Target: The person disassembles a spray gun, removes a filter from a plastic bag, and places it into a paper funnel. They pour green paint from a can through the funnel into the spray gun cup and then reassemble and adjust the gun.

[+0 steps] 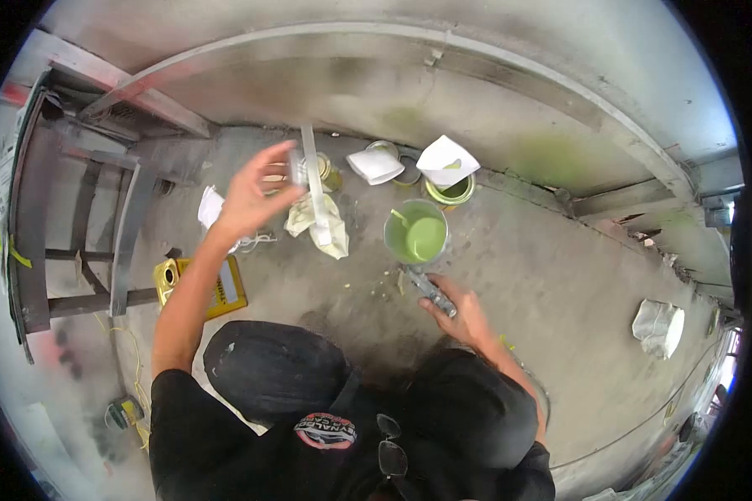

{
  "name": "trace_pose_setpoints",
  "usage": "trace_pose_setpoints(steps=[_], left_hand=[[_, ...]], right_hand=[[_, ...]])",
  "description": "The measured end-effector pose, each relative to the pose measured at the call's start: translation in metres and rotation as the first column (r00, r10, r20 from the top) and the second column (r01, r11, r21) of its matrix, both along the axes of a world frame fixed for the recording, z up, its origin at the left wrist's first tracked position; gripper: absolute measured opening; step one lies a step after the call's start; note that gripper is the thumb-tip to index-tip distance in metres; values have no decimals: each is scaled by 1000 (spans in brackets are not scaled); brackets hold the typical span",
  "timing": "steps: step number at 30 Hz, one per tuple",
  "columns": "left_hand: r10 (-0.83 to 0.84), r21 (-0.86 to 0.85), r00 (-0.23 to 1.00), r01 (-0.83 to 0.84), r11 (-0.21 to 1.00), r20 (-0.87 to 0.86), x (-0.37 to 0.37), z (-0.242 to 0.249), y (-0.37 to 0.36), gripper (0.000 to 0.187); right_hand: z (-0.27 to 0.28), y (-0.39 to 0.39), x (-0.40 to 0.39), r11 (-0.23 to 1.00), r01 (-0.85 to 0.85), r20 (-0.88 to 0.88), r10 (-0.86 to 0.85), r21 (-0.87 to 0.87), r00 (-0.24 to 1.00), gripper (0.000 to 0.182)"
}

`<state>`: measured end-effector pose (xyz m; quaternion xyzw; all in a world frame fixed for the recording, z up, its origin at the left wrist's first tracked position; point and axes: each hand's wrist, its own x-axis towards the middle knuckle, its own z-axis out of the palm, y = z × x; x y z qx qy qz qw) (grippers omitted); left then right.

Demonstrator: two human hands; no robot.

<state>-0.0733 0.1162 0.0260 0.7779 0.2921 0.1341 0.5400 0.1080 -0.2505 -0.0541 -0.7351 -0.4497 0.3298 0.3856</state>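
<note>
My left hand is raised, its thumb and fingers curved around a blurred, pale translucent piece whose kind I cannot make out. Close beside it, a long white strip stands over a crumpled cream cloth. A jar with yellowish contents is partly hidden behind the strip. Low at the right, my right hand is closed on a grey metallic spray gun. Just beyond the gun is a bucket of light green paint, with a green-coated stick leaning inside.
Behind the bucket, an open can has white paper over it; another white paper lies nearby. A yellow thinner tin is by my left arm. A metal frame stands left, a white container right. A hose trails beside me.
</note>
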Motion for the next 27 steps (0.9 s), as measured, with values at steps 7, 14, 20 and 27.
trace_pose_setpoints(steps=[7,14,20,27], left_hand=[[-538,404,826,556,726,-169,51,54,-94,76],[-552,307,800,600,739,-235,68,51,-104,77],[-537,328,811,586,741,-233,78,42,-105,76],[-566,449,811,564,693,-146,76,26,-110,79]], right_hand=[[3,22,-2,987,-76,39,83,-145,996,44],[-5,5,-1,992,-56,93,67,-117,993,47],[0,4,8,985,-28,153,54,-167,987,51],[8,2,6,990,-36,148,56,-133,987,53]])
